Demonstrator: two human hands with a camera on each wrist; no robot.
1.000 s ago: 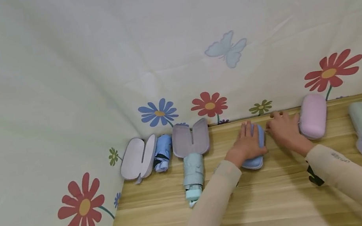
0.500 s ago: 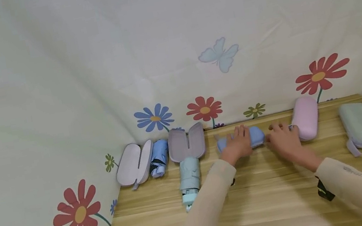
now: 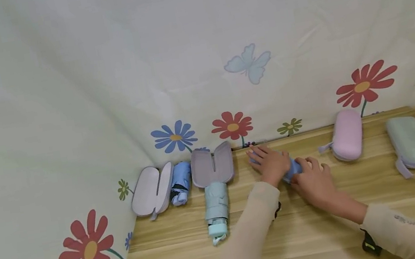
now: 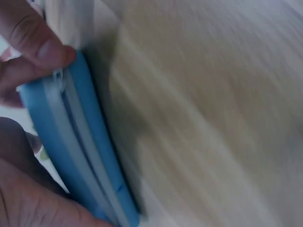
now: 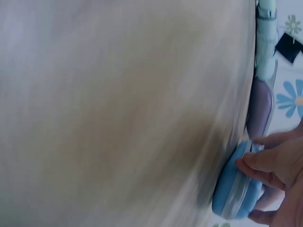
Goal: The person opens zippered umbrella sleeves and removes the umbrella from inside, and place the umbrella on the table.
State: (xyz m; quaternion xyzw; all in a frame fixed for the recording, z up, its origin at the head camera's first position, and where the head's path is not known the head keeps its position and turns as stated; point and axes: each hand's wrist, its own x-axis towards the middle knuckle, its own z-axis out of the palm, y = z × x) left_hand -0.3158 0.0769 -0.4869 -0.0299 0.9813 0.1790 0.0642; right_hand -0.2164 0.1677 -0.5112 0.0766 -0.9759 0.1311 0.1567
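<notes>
Blue case (image 3: 292,172) turned aslant | left grip (image 3: 272,163), right grip (image 3: 316,182) clasp it | mostly hidden from above

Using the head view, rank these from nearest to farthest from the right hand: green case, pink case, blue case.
From the right hand:
1. Blue zippered case, at its fingers.
2. Pink zippered case, to its right.
3. Green zippered case, farthest right.

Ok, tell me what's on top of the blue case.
The left hand lies over the blue case, the right hand at its near end; blue shows between, the surface beneath is covered.
</notes>
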